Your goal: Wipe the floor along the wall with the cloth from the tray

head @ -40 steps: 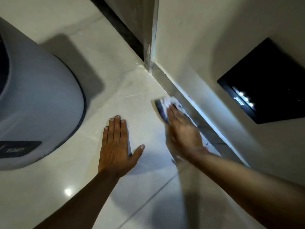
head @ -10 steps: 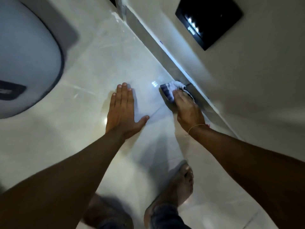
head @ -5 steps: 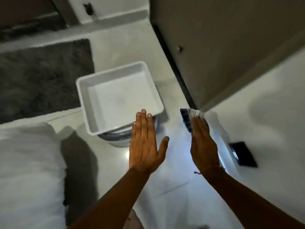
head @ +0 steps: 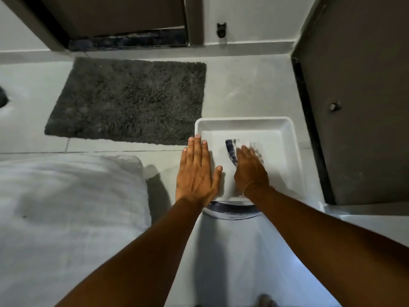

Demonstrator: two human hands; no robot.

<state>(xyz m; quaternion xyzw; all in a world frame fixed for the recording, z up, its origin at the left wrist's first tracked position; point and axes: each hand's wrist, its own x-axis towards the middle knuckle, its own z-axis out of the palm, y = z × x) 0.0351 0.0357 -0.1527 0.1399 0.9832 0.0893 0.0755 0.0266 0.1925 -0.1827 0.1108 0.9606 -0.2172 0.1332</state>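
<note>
One cloth [head: 231, 151], white with dark blue stripes, lay over the floor of the white tray [head: 287, 129], pinned or carried under my right hand [head: 250, 171]; the fingers were smeared with motion, so I could not tell whether they gripped it or only pressed it flat. I judged it was being put back into the tray, the wiping step seemingly over, which would explain the palm-down hold. My left hand [head: 195, 173] was open and flat, fingers together, hanging over the tray's left rim; whether it touched the rim I could not tell. The tray sat on a round, dark-edged object [head: 230, 212] that peeked out at its near side, so it was raised off the floor and could tip under a heavy press on one edge. To its right a dark door [head: 354, 107] stood close, leaving only a thin strip of floor. Far and left lay the grey shaggy mat [head: 128, 100], just apart from the tray's far-left corner. A white cushion [head: 66, 207] filled the near left. Open floor ran toward me between my arms, the easiest way to withdraw.
</note>
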